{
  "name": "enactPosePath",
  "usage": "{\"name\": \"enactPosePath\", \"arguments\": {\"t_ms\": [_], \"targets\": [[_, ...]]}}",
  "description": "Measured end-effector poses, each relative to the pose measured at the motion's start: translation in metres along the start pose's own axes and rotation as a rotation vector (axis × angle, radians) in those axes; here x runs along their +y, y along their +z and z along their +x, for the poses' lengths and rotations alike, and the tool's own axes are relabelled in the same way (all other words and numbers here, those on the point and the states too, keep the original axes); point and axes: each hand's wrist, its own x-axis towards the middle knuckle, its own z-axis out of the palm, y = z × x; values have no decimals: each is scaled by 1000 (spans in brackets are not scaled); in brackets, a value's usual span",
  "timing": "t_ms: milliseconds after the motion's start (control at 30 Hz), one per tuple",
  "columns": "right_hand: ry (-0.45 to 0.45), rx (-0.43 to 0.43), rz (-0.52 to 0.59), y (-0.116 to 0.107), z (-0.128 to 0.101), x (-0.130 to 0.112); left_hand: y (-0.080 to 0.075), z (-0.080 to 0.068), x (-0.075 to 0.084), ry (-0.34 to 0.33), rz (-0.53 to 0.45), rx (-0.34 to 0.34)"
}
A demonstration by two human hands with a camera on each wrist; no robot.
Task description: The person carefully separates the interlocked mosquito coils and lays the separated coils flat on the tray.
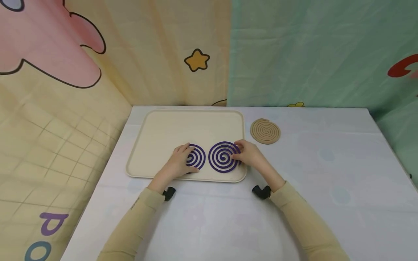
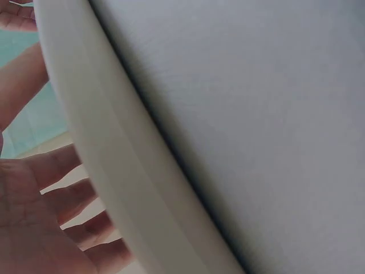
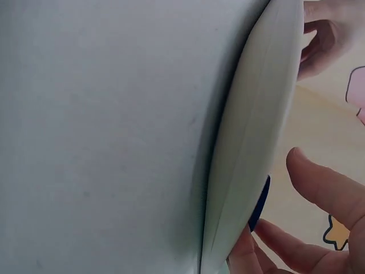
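Two dark purple spiral coils, shaped like mosquito coils, lie side by side on a cream tray (image 1: pixel 183 116). My left hand (image 1: pixel 177 161) reaches over the left coil (image 1: pixel 201 158) and covers much of it, with fingers at its far side and thumb at its near side. In the left wrist view, the left fingers (image 2: pixel 63 202) are spread behind the tray's rim. My right hand (image 1: pixel 249 152) touches the outer edge of the right coil (image 1: pixel 217 156). A dark sliver of coil (image 3: pixel 260 202) shows beside the right fingers (image 3: pixel 285 242), and the thumb stands apart from them.
Behind the right hand, a tan, tightly wound spiral coil (image 1: pixel 265 131) lies on the white table covering (image 1: pixel 310 152), beyond the tray's right side. A patterned curtain (image 1: pixel 163 54) rises along the table's back edge. Black wrist devices (image 1: pixel 261 192) sit below both wrists.
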Motion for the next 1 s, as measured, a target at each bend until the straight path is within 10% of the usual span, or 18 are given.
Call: {"name": "enactPosePath", "arguments": {"t_ms": [500, 700, 1000], "targets": [[-57, -2, -277, 9, -23, -11, 1, 0, -2, -45, -35, 16], [-40, -13, -146, -2, -19, -4, -2, 1, -2, -41, -35, 10], [-2, 8, 139, -92, -9, 28, -37, 35, 47, 102, -211, 190]]}}
